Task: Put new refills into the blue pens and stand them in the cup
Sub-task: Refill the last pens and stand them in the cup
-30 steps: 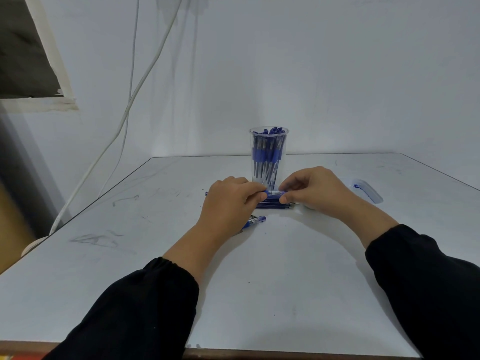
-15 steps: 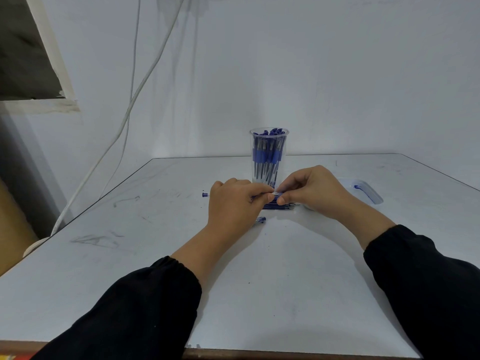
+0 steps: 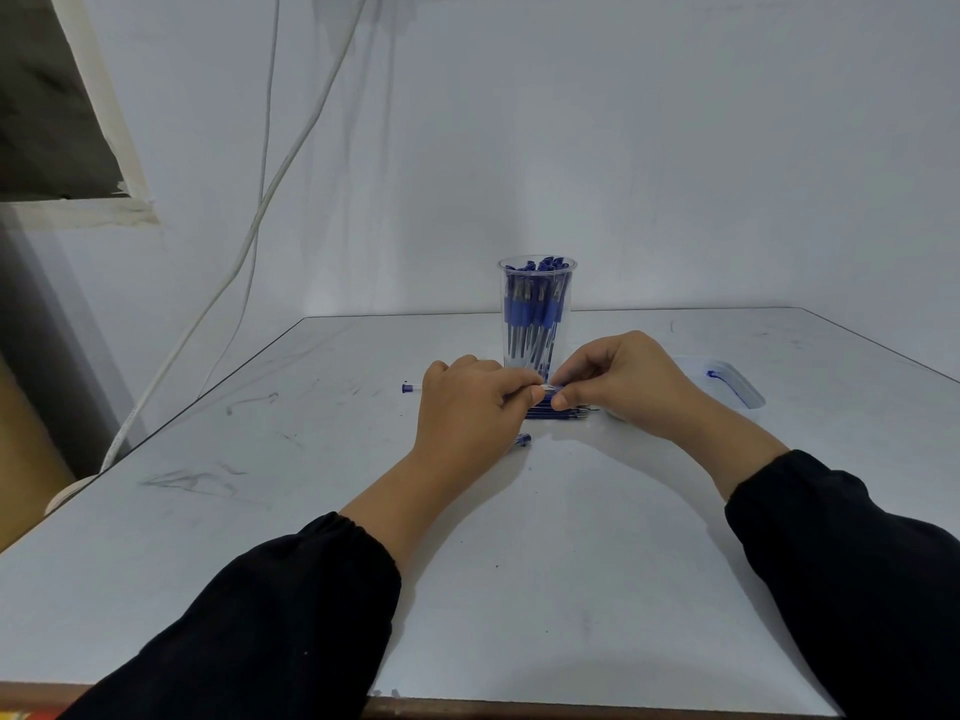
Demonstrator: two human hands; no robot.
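On a white table (image 3: 260, 537), a small blue pen piece (image 3: 408, 388) lies at ten o'clock of the hands. The left hand (image 3: 467, 407) and right hand (image 3: 623, 381) meet at centre, fingers of both pinching one blue pen (image 3: 549, 390), probably to fit it together. Beneath lies a bundle of refills (image 3: 563, 412). At twelve o'clock stands the clear cup (image 3: 537, 314), already holding pens. A clear lid (image 3: 737, 389) lies at three o'clock.
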